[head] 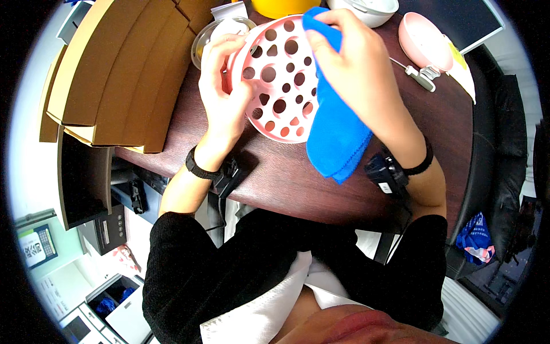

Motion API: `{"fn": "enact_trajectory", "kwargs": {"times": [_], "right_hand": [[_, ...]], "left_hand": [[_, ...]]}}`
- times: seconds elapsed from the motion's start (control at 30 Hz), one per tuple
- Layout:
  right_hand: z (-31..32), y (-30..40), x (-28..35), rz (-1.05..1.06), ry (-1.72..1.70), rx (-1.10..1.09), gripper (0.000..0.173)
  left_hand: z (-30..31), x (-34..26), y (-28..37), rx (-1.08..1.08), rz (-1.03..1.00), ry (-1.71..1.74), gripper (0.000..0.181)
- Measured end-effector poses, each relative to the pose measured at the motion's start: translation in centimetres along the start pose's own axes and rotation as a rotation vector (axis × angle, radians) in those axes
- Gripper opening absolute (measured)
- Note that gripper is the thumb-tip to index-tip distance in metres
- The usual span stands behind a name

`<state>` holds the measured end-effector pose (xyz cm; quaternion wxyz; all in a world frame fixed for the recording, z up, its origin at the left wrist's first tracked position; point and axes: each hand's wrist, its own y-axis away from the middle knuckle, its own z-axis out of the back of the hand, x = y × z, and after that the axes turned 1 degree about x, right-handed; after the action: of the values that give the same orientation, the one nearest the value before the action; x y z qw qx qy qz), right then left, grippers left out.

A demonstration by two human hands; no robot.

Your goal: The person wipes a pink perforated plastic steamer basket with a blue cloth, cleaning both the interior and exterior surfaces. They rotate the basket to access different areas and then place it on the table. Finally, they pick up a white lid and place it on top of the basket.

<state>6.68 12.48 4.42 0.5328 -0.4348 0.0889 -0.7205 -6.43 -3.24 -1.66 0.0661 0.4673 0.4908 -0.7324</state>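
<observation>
A round pink plastic basket (287, 88) with holes of several sizes in its base is tilted up above the table. My left hand (225, 81) grips its left rim, with the thumb against the inner wall. In my right hand (356, 56) is a blue cloth (337, 129), pinched over the basket's upper right rim. The rest of the cloth hangs down in front of the basket's right side. The cloth hides that part of the rim.
Brown cardboard boxes (124, 73) stand at the left of the dark wooden table (275, 180). Behind the basket are a clear lid (202, 43), a yellow container (285, 6) and a white bowl (369, 10). A pink bowl (423, 41) and a grey-handled tool (421, 78) lie to the right.
</observation>
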Motion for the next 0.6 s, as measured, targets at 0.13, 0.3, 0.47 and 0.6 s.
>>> {"fn": "enact_trajectory", "kwargs": {"times": [0.13,0.3,0.47,0.6], "right_hand": [[-0.7,-0.3,2.4,0.244,-0.001,0.136,0.025],[-0.7,0.5,3.6,0.336,-0.120,0.398,0.023],[0.6,2.9,2.1,0.286,-0.139,0.564,0.019],[2.1,5.9,1.3,0.228,-0.111,0.693,0.016]], "left_hand": [[0.0,-0.3,0.1,-0.005,-0.008,-0.037,0.047],[0.0,-0.1,0.3,-0.025,0.022,-0.029,0.047],[0.2,-0.2,0.4,-0.026,0.056,0.064,0.050],[-0.1,-0.8,0.2,-0.026,0.049,0.057,0.052]]}}
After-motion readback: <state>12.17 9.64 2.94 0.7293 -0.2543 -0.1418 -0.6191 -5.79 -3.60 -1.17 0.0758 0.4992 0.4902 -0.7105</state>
